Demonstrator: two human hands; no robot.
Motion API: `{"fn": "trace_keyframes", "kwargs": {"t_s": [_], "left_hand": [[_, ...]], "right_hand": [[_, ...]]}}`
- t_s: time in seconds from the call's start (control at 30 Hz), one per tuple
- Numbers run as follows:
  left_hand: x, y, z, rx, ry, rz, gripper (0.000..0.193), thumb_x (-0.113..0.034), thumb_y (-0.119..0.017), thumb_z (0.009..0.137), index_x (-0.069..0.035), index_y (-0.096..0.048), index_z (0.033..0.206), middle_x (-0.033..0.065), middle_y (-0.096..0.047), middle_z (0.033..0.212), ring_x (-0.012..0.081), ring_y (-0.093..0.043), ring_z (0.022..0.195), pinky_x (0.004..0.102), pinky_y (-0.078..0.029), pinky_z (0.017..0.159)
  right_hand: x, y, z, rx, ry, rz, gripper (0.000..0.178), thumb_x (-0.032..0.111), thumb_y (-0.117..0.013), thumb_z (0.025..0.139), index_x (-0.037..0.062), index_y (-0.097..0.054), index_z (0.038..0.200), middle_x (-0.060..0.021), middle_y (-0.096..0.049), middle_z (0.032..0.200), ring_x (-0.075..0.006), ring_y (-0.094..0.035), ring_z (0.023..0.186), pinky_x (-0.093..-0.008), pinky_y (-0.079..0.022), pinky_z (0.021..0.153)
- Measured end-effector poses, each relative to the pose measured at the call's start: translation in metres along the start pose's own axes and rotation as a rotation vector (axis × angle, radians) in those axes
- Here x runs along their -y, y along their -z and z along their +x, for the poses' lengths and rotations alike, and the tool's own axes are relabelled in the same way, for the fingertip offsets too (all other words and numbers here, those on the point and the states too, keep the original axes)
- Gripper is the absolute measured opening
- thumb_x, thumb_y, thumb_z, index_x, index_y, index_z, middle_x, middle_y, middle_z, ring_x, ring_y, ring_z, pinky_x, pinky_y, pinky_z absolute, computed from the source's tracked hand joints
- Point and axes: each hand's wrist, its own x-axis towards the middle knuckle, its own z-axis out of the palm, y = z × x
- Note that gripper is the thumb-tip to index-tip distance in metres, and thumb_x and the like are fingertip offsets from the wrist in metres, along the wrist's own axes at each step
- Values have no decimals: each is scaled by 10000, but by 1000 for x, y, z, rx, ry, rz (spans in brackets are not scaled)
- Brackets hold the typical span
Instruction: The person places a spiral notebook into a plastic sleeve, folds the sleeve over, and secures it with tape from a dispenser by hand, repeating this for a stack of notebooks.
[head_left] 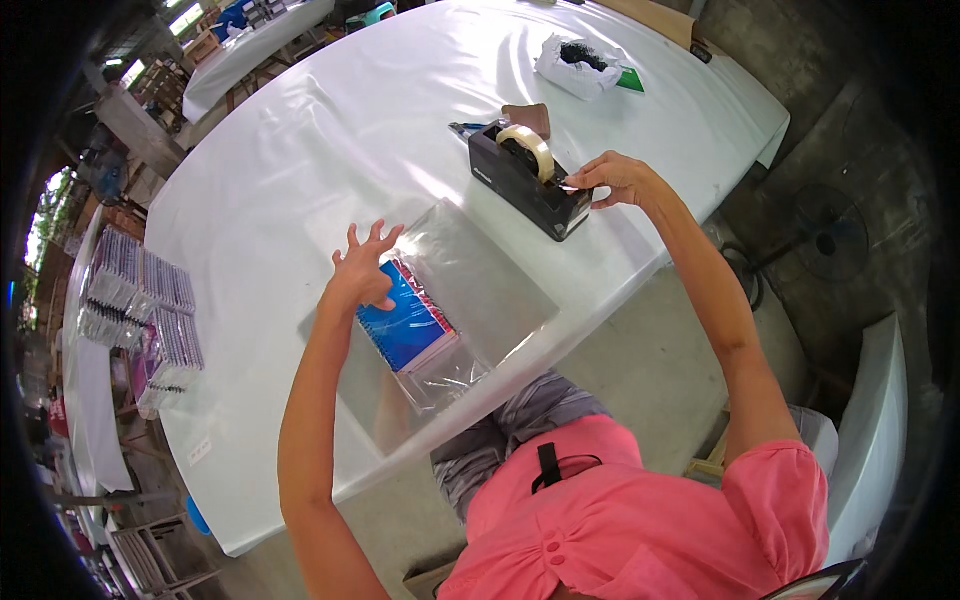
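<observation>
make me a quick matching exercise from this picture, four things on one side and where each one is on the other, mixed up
Things:
1. blue notebook
2. tape dispenser
3. white bag
4. stacks of wrapped packs

Places:
A. at the far side of the table
B. inside a clear plastic sleeve, under the left hand
C. along the left edge of the table
D. at the fingertips of the right hand

Pairs: 1-B, 2-D, 3-A, 4-C
</observation>
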Motion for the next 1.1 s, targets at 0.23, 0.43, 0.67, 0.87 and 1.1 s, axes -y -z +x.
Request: {"fn": "trace_keyframes", "kwargs": {"t_s": [0.23,0.43,0.67,0.87,1.1], "left_hand": [[3,-1,-2,-19,-4,-17,1249,-79,-863,459,-350,-242,1508,39,-195,1594,436,-51,1455,688,-211,1077],[4,0,0,-12,-47,-47,1257,-87,-858,444,-353,-242,1507,47,-201,1593,441,-39,1455,711,-189,1066],[11,-2,5,-16,-95,-136,1311,-54,-856,381,-366,-255,1504,62,-200,1596,427,16,1464,687,-168,1071],[26,-8,13,6,-109,-201,1305,-177,-883,409,-341,-215,1519,87,-182,1597,455,-2,1455,686,-181,1055],[31,-16,21,23,-127,-197,1359,-293,-923,385,-328,-183,1525,96,-176,1595,464,-55,1449,664,-225,1046]], "right_hand": [[-77,-24,-10,10,429,724,330,190,-749,817,-17,-660,1058,-74,-662,1094,-206,-523,1111,-386,-358,994],[-77,-17,-28,-415,478,-119,129,148,-773,728,45,-716,781,-100,-589,1245,-315,-500,1154,-458,-375,966],[3,-72,-56,66,632,-552,240,213,-768,708,10,-641,708,-67,-580,726,-142,-541,736,-337,-430,619],[68,-238,-16,620,545,-765,335,284,-793,708,9,-618,630,-19,-424,496,-142,-366,485,-350,-305,494],[75,-271,5,669,565,-866,292,291,-834,611,55,-681,688,-28,-551,522,-170,-508,505,-348,-356,500]]}}
